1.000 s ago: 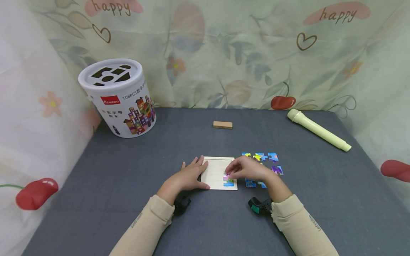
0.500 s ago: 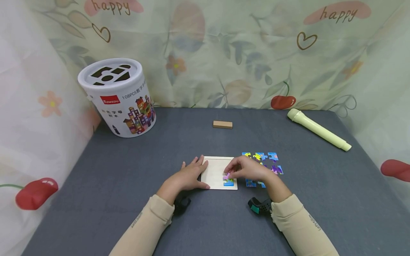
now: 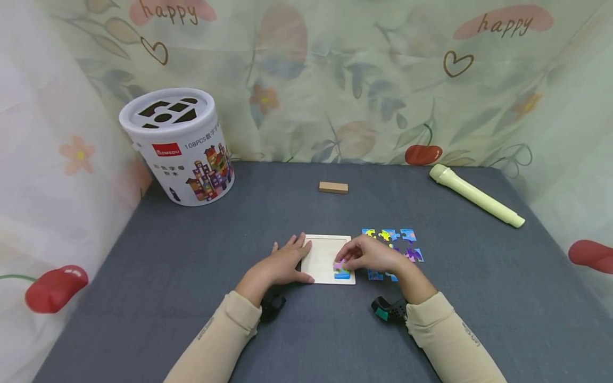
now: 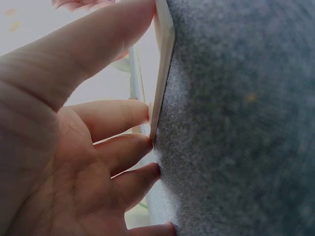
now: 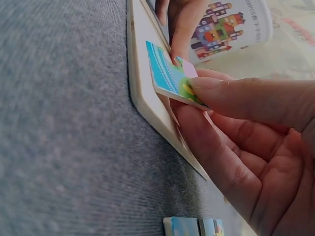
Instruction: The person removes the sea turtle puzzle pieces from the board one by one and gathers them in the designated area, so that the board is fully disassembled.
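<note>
A pale wooden puzzle tray (image 3: 318,260) lies on the grey cloth between both hands. Along its left edge rests the left hand (image 3: 282,262), fingers spread; in the left wrist view the thumb and fingertips touch the rim (image 4: 165,73). Over the tray's lower right part, the right hand (image 3: 373,252) pinches a jigsaw piece (image 5: 170,73) between thumb and fingers. The piece is blue, green and pink, tilted, with one side above the tray surface in the right wrist view. Other jigsaw pieces (image 3: 408,234) lie right of the tray, some hidden behind the right hand.
A white block bucket (image 3: 177,149) stands at the back left. A small wooden block (image 3: 333,187) lies behind the tray. At the back right is a pale yellow toy microphone (image 3: 476,195). A patterned curtain (image 3: 306,80) hangs behind the table.
The piece in the right hand has shifted and tilted slightly over the tray's lower right part. The left hand stays on the tray's left edge.
</note>
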The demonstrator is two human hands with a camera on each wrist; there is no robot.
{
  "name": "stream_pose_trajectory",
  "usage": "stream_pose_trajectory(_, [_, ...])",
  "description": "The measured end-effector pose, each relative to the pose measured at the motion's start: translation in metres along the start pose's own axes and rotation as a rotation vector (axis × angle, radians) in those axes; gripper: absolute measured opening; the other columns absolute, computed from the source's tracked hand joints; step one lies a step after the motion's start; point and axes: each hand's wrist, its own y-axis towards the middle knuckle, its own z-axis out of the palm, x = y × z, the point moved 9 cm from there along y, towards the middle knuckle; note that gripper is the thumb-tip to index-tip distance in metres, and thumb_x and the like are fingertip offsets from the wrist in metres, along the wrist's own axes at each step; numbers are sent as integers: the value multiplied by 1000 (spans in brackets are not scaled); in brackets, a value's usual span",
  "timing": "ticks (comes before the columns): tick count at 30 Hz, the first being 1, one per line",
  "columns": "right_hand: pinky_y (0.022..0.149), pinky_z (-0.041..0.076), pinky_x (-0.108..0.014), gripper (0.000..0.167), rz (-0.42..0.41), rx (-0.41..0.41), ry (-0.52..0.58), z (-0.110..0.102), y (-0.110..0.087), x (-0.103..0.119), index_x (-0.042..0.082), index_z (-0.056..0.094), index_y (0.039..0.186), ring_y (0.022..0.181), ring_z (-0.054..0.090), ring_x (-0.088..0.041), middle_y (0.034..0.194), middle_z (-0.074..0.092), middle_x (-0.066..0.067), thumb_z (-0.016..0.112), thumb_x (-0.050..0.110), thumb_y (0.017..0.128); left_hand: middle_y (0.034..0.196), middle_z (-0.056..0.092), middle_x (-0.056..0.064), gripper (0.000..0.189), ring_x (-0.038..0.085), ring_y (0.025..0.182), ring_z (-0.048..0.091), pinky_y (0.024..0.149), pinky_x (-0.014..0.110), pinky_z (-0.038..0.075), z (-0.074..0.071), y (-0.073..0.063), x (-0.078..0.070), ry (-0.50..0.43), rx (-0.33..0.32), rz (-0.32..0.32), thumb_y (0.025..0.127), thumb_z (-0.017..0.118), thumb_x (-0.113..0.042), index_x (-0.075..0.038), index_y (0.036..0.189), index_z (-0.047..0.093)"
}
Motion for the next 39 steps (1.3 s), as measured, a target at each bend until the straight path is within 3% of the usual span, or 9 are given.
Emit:
stream_pose_trajectory(13, [67,53,-28,16,47,-29,29,-5,-7,-4,2,68,101,73,59,-12,86,67,-8,64,9,87,157,9,10,88,29,146,6,112,61,5,2,0,-1,1,13,-1,79,71,-42,-10,148,26])
stream_pose_trajectory(20, [64,54,-26,20,-26,-38,58,-15,-18,-6,-1,67,103,68,58,-9,85,68,-4,61,10,88,157,9,11,88,29,146,6,112,61,5,2,2,1,3,6,1,79,71,-41,-10,147,27])
stream_pose_trajectory(26, [63,55,-29,23,80,-39,78,-21,-29,-19,-3,65,109,64,60,-11,88,65,-11,57,8,91,157,9,10,87,28,146,5,113,60,4,3,2,2,-6,13,-1,80,71,-40,-10,148,26])
stream_pose_trajectory(30, [65,55,-28,26,85,-33,85,-24,-37,-22,-6,62,113,67,61,-12,84,64,-13,59,5,89,157,9,12,87,30,146,6,113,60,4,0,-2,-1,-21,11,8,80,72,-39,-8,147,26])
stream_pose_trajectory(39, [70,54,-25,31,86,-80,74,-38,-60,-35,-4,60,114,79,62,-7,100,65,-15,64,11,87,157,8,10,87,28,146,4,113,60,3,1,-1,0,-11,7,2,80,70,-41,-10,148,25])
